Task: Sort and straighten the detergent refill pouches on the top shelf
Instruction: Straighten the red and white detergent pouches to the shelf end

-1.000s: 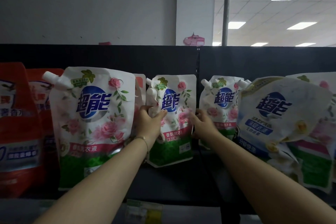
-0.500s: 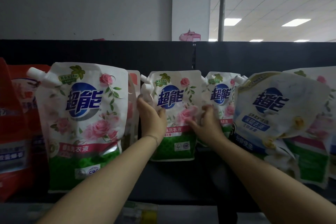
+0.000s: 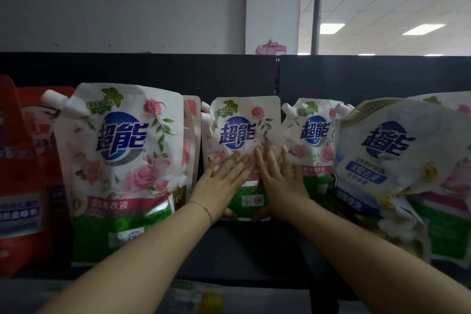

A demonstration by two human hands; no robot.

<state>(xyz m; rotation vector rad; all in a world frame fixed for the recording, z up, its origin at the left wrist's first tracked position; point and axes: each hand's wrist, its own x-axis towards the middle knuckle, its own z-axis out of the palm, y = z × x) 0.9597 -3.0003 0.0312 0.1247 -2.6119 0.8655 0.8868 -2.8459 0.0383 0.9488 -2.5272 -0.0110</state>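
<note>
From the head camera, a person's two bare hands lie flat against a small rose-print detergent refill pouch (image 3: 242,120) standing upright at the middle of the top shelf (image 3: 254,250), in front of the dark back panel (image 3: 153,71). The left hand (image 3: 224,176), a thin bracelet (image 3: 204,209) at its wrist, and the right hand (image 3: 277,176) sit side by side on the pouch's lower front. The fingers of both are straight and spread and press on the film rather than curl round it. Just left of this pouch stands a large rose-print pouch (image 3: 122,160), upright and nearer the camera, its spout at the top left corner, with at least one more pouch tucked behind its right edge. Further left are red pouches (image 3: 20,186), partly cut off by the frame. Just right of the pressed pouch stands a second small rose-print pouch (image 3: 313,135), its right side overlapped by a crumpled blue-and-white pouch (image 3: 382,160) that leans to the left. Behind that one, at the far right, is another rose-print pouch (image 3: 453,211) with a green base. A blurred price label (image 3: 196,296) sits on the shelf's front edge below the forearms. A grey pole (image 3: 318,5) rises beyond the shelving.
</note>
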